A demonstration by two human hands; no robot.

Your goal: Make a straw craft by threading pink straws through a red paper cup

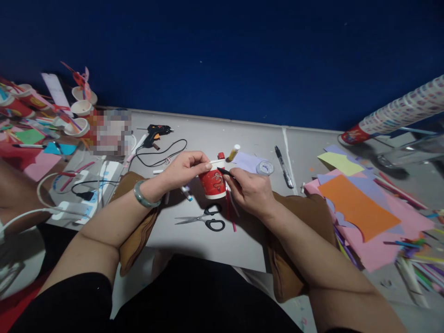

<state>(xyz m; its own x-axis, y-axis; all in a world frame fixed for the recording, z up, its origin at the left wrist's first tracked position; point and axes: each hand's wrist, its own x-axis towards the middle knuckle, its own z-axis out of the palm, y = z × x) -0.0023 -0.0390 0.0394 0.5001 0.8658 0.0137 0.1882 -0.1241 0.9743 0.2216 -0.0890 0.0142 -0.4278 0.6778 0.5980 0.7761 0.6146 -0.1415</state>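
Observation:
A red paper cup (210, 184) with a white rim and a printed design sits in front of me. My left hand (185, 167) pinches its rim between thumb and fingers. In my right hand (252, 188) is a thin black pen (226, 172), its tip at the cup's upper right side. Below the cup lie black-handled scissors (204, 218), blades pointing left. A red cap-like piece (221, 156) shows just behind the rim. Close by stand a yellow glue stick (233, 152) with a white cap and a roll of clear tape (264, 167).
A black glue gun (157, 135) lies back left, its cord looping on the table. Power strips (100, 189) are at left, beside decorated cups (83, 108). A black marker (283, 166), orange paper (357, 206) and a long stack of cups (402, 108) lie right.

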